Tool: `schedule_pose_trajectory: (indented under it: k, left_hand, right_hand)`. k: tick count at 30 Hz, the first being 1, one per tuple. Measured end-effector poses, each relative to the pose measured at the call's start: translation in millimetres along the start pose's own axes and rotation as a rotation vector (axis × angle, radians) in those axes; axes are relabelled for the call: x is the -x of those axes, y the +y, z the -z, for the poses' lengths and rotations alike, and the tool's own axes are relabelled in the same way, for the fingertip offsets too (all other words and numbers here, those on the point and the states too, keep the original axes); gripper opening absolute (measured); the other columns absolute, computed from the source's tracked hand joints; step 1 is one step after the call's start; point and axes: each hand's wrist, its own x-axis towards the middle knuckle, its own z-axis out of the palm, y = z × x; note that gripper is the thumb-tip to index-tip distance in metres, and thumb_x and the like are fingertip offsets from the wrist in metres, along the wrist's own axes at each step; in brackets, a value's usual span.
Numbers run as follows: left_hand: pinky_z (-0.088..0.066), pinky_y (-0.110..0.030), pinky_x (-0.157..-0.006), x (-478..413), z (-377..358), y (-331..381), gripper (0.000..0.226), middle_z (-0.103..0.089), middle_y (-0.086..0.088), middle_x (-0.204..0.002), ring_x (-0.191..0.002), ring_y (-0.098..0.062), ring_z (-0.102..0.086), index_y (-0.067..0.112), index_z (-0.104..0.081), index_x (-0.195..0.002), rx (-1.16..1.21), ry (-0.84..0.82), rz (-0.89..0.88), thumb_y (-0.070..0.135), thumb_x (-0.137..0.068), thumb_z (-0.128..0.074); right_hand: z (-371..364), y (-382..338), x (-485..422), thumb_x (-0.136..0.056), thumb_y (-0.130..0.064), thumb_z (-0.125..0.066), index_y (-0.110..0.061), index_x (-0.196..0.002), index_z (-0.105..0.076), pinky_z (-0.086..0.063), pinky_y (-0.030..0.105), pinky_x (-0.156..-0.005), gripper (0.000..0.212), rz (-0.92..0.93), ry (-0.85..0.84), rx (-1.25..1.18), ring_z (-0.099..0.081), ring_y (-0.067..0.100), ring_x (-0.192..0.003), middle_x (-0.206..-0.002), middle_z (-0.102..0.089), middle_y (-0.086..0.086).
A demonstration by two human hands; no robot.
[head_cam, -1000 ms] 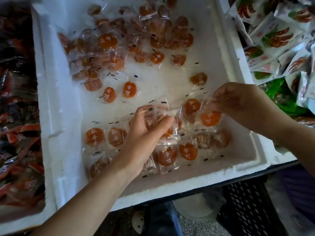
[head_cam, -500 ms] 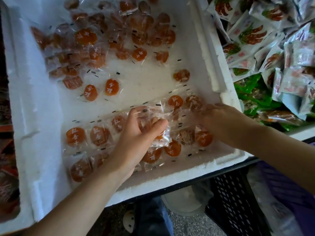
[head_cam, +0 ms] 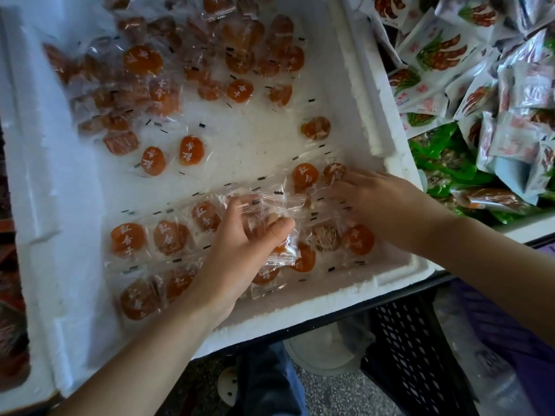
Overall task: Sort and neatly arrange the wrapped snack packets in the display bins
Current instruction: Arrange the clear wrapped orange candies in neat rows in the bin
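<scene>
A white foam bin [head_cam: 387, 151] holds clear-wrapped orange dried-apricot packets. Several lie in two neat rows [head_cam: 150, 238] along the near side; a loose pile [head_cam: 168, 73] fills the far side. My left hand [head_cam: 240, 253] grips a small bunch of packets [head_cam: 276, 217] above the rows' middle. My right hand [head_cam: 381, 202] lies flat, fingers straight, pressing packets at the right end of the rows. A packet [head_cam: 304, 175] sits just beyond its fingertips.
To the right, another bin holds white-and-green snack bags [head_cam: 450, 55] and green packets [head_cam: 444, 163]. Dark red packets fill a bin at the left edge [head_cam: 12, 319]. A black crate [head_cam: 420, 340] stands below the shelf front.
My right hand came down from holding a packet above the rows and now lies flat on the rows' right end. My left hand kept its bunch.
</scene>
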Motion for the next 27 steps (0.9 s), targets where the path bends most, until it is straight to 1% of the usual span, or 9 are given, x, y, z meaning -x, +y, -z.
schedule_pose_trajectory:
  k: [4, 7, 10, 12, 14, 16, 20, 24, 27]
  left_hand:
    - [-0.044, -0.048, -0.105, 1, -2, 0, 0.066, -0.069, 0.004, -0.111, -0.107, -0.013, -0.065, 0.036, -0.048, -0.116, -0.011, -0.021, -0.012, 0.063, -0.064, -0.078]
    - [-0.042, -0.047, -0.107, 2, -5, -2, 0.072, -0.067, 0.009, -0.118, -0.113, -0.009, -0.062, 0.036, -0.046, -0.120, -0.034, -0.002, -0.007, 0.077, -0.064, -0.066]
    - [-0.043, -0.041, -0.107, 2, -12, 0, 0.076, -0.063, 0.006, -0.122, -0.115, -0.003, -0.058, 0.028, -0.049, -0.122, -0.002, -0.040, 0.065, 0.084, -0.071, -0.046]
    - [-0.045, -0.023, -0.100, 0, -17, 5, 0.041, -0.067, 0.008, -0.091, -0.087, 0.011, -0.063, 0.026, -0.053, -0.099, 0.085, -0.024, 0.066, 0.064, -0.089, -0.044]
    - [-0.043, -0.039, -0.104, -1, -18, 6, 0.025, -0.068, 0.018, -0.072, -0.075, 0.008, -0.065, 0.028, -0.053, -0.097, 0.118, 0.005, 0.054, 0.048, -0.083, -0.049]
    - [-0.043, -0.056, -0.102, 0, -15, 2, 0.029, -0.072, 0.016, -0.079, -0.090, -0.012, -0.069, 0.030, -0.055, -0.102, 0.119, 0.003, 0.018, 0.045, -0.078, -0.055]
    - [-0.049, -0.052, -0.097, 3, -10, 0, 0.031, -0.073, 0.011, -0.088, -0.094, -0.016, -0.069, 0.027, -0.054, -0.106, 0.111, 0.048, -0.032, 0.038, -0.077, -0.053]
    - [-0.053, -0.052, -0.093, 0, -5, 0, 0.016, -0.070, 0.011, -0.090, -0.091, -0.013, -0.069, 0.027, -0.053, -0.107, 0.098, 0.100, -0.013, 0.027, -0.091, -0.052]
    - [-0.054, -0.052, -0.091, 0, 0, -1, 0.024, -0.072, 0.010, -0.088, -0.088, -0.014, -0.071, 0.024, -0.052, -0.112, 0.065, 0.111, -0.026, 0.030, -0.089, -0.053]
  right_hand:
    - [5, -22, 7, -0.086, -0.016, -0.064, -0.022, -0.118, -0.054, -0.051, 0.016, -0.081, 0.034, -0.224, 0.162, -0.732, -0.061, 0.000, -0.087, -0.100, -0.061, -0.014]
    - [10, -46, 11, -0.067, -0.041, -0.072, -0.032, -0.123, -0.046, -0.050, 0.011, -0.078, 0.063, -0.228, 0.057, -0.981, -0.059, -0.004, -0.088, -0.107, -0.057, -0.018]
    - [9, -62, 9, -0.060, -0.043, -0.075, -0.032, -0.125, -0.044, -0.051, 0.013, -0.078, 0.073, -0.199, 0.059, -0.930, -0.057, -0.004, -0.088, -0.109, -0.054, -0.018]
    - [7, -63, 6, -0.062, -0.032, -0.082, -0.028, -0.110, -0.049, -0.053, 0.017, -0.075, 0.059, -0.258, 0.139, -0.958, -0.059, -0.002, -0.083, -0.102, -0.058, -0.016]
    - [6, -61, 3, -0.062, -0.027, -0.084, -0.025, -0.096, -0.050, -0.055, 0.023, -0.072, 0.048, -0.358, 0.182, -1.027, -0.062, 0.003, -0.079, -0.096, -0.062, -0.012]
    - [7, -56, 0, -0.061, -0.029, -0.082, -0.025, -0.091, -0.050, -0.056, 0.031, -0.075, 0.044, -0.426, 0.198, -1.062, -0.065, 0.011, -0.080, -0.093, -0.065, -0.007]
    - [18, -34, 1, -0.069, -0.018, -0.077, -0.026, -0.094, -0.053, -0.057, 0.028, -0.077, 0.036, -0.494, 0.291, -1.128, -0.068, 0.011, -0.086, -0.097, -0.067, -0.004]
    - [26, -15, 5, -0.081, -0.018, -0.069, -0.022, -0.116, -0.059, -0.047, 0.008, -0.067, 0.037, -0.449, 0.192, -0.719, -0.062, 0.007, -0.085, -0.096, -0.064, -0.012]
    - [14, -14, 4, -0.087, -0.017, -0.063, -0.016, -0.123, -0.059, -0.041, 0.009, -0.075, 0.036, -0.336, 0.052, -0.536, -0.060, 0.010, -0.088, -0.106, -0.068, 0.000]
